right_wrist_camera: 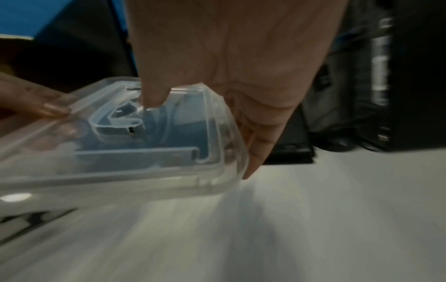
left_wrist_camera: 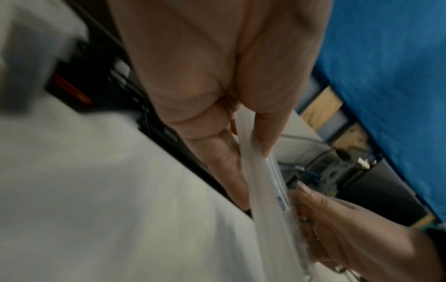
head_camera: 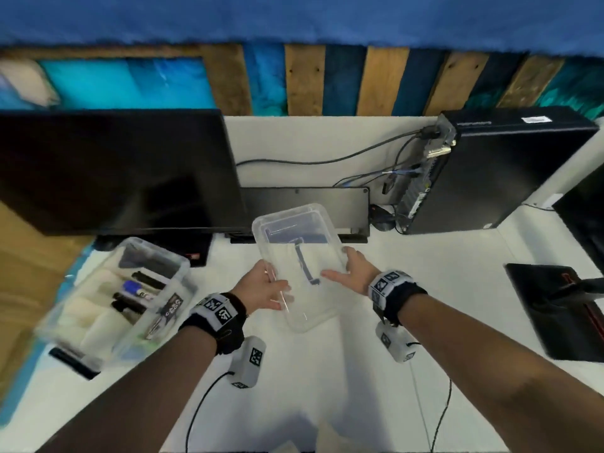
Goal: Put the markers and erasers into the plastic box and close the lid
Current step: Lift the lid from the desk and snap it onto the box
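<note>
Holding a clear rectangular plastic lid [head_camera: 299, 266] above the white table [head_camera: 376, 371], tilted, far end toward the black keyboard [head_camera: 307, 204]. Left hand [head_camera: 261, 286] pinches the lid's left long edge, thumb on top, fingers [left_wrist_camera: 226, 162] beneath; confirmed in left wrist view. Right hand [head_camera: 351, 271] grips the right long edge near a rounded corner, thumb [right_wrist_camera: 154, 95] pressed on the upper face, fingers curled under the rim.

Clear plastic box [head_camera: 121, 299] sits at the left, close to the table's left edge, lid off, blurred. Inside: dark-capped markers [head_camera: 137, 294], one with a blue band, and pale blocks that look like erasers [head_camera: 94, 308], outline soft.

Black monitor [head_camera: 114, 171] stands behind the box. Black computer tower [head_camera: 503, 171] at far right, cables trailing from its back. A dark flat item [head_camera: 555, 308] lies near the right edge.

Bare table surface between box and right-hand item, beneath the lid and toward the viewer.
</note>
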Available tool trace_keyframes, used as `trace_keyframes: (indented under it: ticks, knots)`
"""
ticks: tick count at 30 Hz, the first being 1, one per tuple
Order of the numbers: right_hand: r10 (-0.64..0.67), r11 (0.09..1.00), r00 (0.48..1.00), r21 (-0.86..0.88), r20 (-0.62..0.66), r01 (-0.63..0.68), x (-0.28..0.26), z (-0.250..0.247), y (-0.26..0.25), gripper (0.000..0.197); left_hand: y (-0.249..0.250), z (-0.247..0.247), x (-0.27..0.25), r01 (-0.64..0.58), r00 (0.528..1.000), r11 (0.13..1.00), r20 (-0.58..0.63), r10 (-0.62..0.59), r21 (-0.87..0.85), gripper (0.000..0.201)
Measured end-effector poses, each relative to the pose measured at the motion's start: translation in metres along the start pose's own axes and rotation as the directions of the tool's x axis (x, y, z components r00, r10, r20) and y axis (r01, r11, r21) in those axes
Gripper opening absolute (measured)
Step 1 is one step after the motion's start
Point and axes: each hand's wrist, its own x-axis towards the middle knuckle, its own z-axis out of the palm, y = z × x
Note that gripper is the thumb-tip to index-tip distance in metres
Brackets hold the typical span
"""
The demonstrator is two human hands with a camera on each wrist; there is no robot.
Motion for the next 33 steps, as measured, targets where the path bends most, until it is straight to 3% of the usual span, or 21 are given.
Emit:
trace_keyframes:
  ticks: [3,5,7,9,12,15,17,19,23,25,26,28,30,31,33]
  knots:
    - [-0.084,0.996,0.989,-0.032,0.125,0.089,0.011,0.018,-0.055,0.089,0.010,-0.049,-0.047,-0.135,0.983,0.988,-0.115,0.143,0.077,0.021]
    - [-0.152,0.988,0.970,-0.011,0.191,0.157,0.016,0.032,-0.096,0.077,0.015,-0.081,-0.083,-0.225,0.952,0.963,-0.175,0.250,0.149,0.024]
    - [-0.236,0.971,0.942,0.017,0.240,0.238,0.015,0.047,-0.141,0.058,0.019,-0.111,-0.116,-0.271,0.902,0.921,-0.261,0.344,0.279,0.029]
    - [-0.324,0.944,0.904,0.029,0.280,0.329,0.014,0.060,-0.186,0.053,0.022,-0.140,-0.145,-0.289,0.824,0.866,-0.355,0.442,0.407,0.031]
    - [-0.445,0.895,0.843,0.132,0.301,0.425,0.010,0.079,-0.247,0.059,0.018,-0.176,-0.178,-0.208,0.711,0.797,-0.472,0.521,0.567,0.020]
    - [-0.496,0.861,0.803,0.302,0.331,0.408,0.003,0.096,-0.301,0.063,0.014,-0.199,-0.201,-0.120,0.632,0.703,-0.492,0.599,0.701,0.013]
    - [-0.505,0.835,0.777,0.441,0.376,0.329,-0.001,0.106,-0.327,0.071,0.009,-0.208,-0.208,-0.035,0.624,0.609,-0.459,0.633,0.792,0.013]
    - [-0.507,0.809,0.761,0.527,0.404,0.260,-0.004,0.116,-0.343,0.075,0.001,-0.216,-0.208,0.082,0.654,0.515,-0.436,0.618,0.853,0.016]
    - [-0.467,0.841,0.799,0.470,0.380,0.268,0.009,0.143,-0.346,0.044,-0.019,-0.231,-0.198,0.166,0.702,0.413,-0.402,0.588,0.895,0.028]
    - [-0.439,0.863,0.833,0.418,0.338,0.285,0.023,0.153,-0.338,0.033,-0.031,-0.236,-0.194,0.172,0.723,0.458,-0.428,0.543,0.872,0.042]
    - [-0.421,0.873,0.846,0.401,0.327,0.279,0.028,0.156,-0.334,0.036,-0.038,-0.237,-0.192,0.186,0.717,0.530,-0.483,0.503,0.828,0.051]
    - [-0.395,0.892,0.865,0.354,0.308,0.281,0.037,0.159,-0.325,0.041,-0.054,-0.241,-0.187,0.229,0.647,0.710,-0.649,0.400,0.666,0.063]
    - [-0.368,0.911,0.881,0.304,0.297,0.277,0.045,0.163,-0.317,0.041,-0.069,-0.246,-0.177,0.289,0.578,0.856,-0.791,0.201,0.428,0.076]
    - [-0.351,0.919,0.891,0.285,0.286,0.271,0.050,0.165,-0.314,0.041,-0.078,-0.250,-0.171,0.312,0.573,0.901,-0.816,0.074,0.300,0.085]
    - [-0.324,0.930,0.911,0.264,0.257,0.256,0.059,0.171,-0.310,0.039,-0.093,-0.256,-0.158,0.350,0.619,0.933,-0.768,-0.165,0.082,0.097]
